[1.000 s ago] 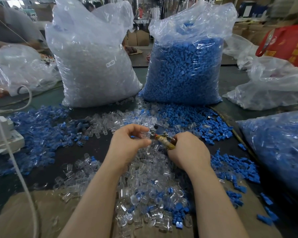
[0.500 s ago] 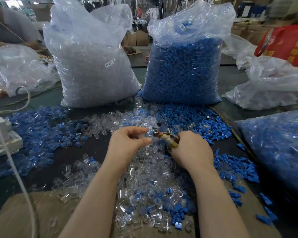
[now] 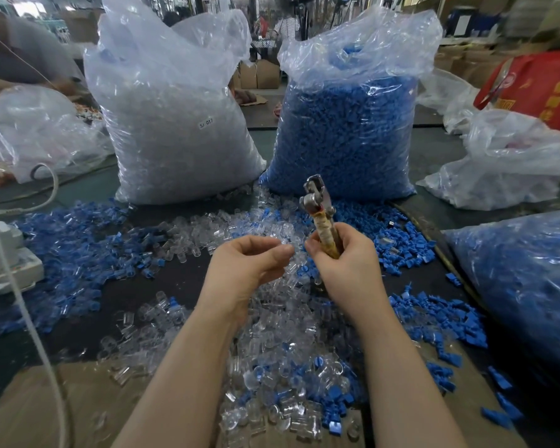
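The fingers (image 3: 358,244) of the right hand (image 3: 346,270) are curling tightly round the tape-wrapped handle of a metal hand tool (image 3: 320,215). The tool is standing nearly upright, its steel head pointing away from the person, above the middle of the table and in front of the gap between 2 tall bags. The fingers (image 3: 256,244) of the left hand (image 3: 246,270) are curling inward, with the thumb closing toward the forefinger just beside the tool's handle; whether a clear piece is being pinched there cannot be told. Both hands are hovering over a heap of clear plastic caps (image 3: 282,350) mixed with a few blue ones, which is lying on the dark table (image 3: 162,286) and partly on a cardboard sheet (image 3: 23,399). Loose blue caps (image 3: 434,318) are spreading out to the left and right. Behind them, 1 bag of clear caps (image 3: 175,124) is standing at the left and 1 bag of blue caps (image 3: 346,130) at the right. A 3rd bag of blue parts (image 3: 524,279) is lying at the right edge.
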The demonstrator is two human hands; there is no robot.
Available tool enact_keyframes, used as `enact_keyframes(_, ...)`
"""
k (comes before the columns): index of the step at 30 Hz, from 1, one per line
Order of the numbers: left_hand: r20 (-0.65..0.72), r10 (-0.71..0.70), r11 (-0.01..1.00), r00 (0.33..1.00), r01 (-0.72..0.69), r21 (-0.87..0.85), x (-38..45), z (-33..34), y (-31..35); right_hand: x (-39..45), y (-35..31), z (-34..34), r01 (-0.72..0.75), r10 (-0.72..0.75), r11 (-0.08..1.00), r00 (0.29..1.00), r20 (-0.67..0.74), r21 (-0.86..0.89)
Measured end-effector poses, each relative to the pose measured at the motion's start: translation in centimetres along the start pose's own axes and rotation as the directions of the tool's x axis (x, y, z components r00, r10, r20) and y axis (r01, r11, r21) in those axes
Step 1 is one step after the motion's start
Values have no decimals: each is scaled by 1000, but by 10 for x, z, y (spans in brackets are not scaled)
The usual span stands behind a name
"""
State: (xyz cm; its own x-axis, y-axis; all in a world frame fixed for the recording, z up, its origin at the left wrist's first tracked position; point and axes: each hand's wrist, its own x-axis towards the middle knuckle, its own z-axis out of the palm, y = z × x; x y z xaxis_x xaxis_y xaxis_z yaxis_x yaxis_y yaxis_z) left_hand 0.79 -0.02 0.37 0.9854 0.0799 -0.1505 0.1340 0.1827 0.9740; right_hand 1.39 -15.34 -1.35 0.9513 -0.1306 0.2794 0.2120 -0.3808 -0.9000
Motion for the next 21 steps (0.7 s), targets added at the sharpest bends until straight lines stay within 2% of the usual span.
enact_keyframes(7,-27,10,995,1000,-12,-94,-4,8,0,-3,-7,5,24,-28,967,1000,11,254)
enact_keyframes(11,-3,-18,991,1000,18,-134,-4,8,1,-3,-9,5,5,-4,947,1000,-3,323)
enact_keyframes(14,-8,-26,994,1000,25,-108,-5,9,2,-3,-8,6,16,-14,948,1000,-8,316)
enact_keyframes(21,7,-23,993,1000,24,-116,-6,12,5,-3,-3,10,68,-66,985,998,-16,162)
